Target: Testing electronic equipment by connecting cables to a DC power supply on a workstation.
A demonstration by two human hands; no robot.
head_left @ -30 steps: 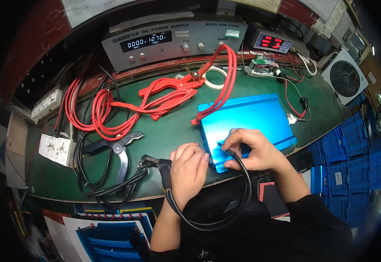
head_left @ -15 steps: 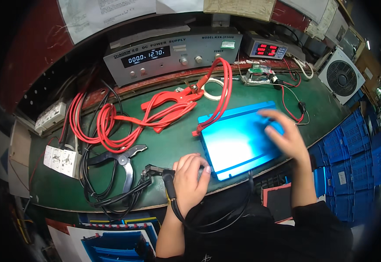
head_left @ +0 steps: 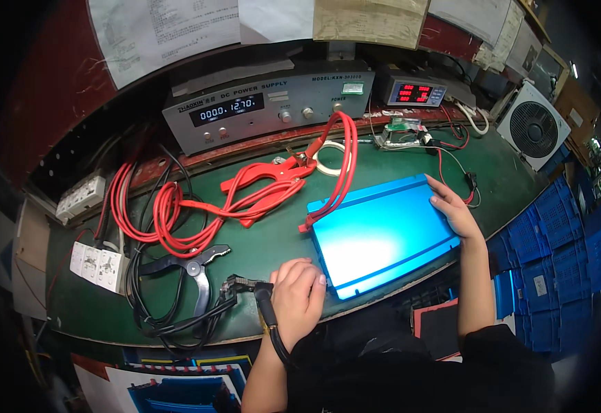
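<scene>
A flat, shiny blue metal case (head_left: 383, 234) lies on the green bench top in front of me. My right hand (head_left: 457, 212) grips its right end, the fingers bent over the far corner, their tips partly hidden. Beside the left end, my left hand (head_left: 298, 294) rests on the bench with curled fingers; what they hold, if anything, is hidden. A black cable (head_left: 267, 310) with a thick sleeved end runs along that wrist. Red cables (head_left: 345, 155) hang down to the case's far left corner. A red clamp (head_left: 259, 180) lies farther back.
Behind stands a grey power supply (head_left: 266, 103) with a lit display, and a small meter (head_left: 414, 91) to its right. Black-handled clamp pliers (head_left: 194, 268) and white sockets (head_left: 97, 267) are at left. A fan (head_left: 536, 124) and blue crates (head_left: 545, 255) stand at right.
My right hand has gone from above the case's top to its right end and closed there. My left hand stays beside the left end. The whole view has shifted slightly.
</scene>
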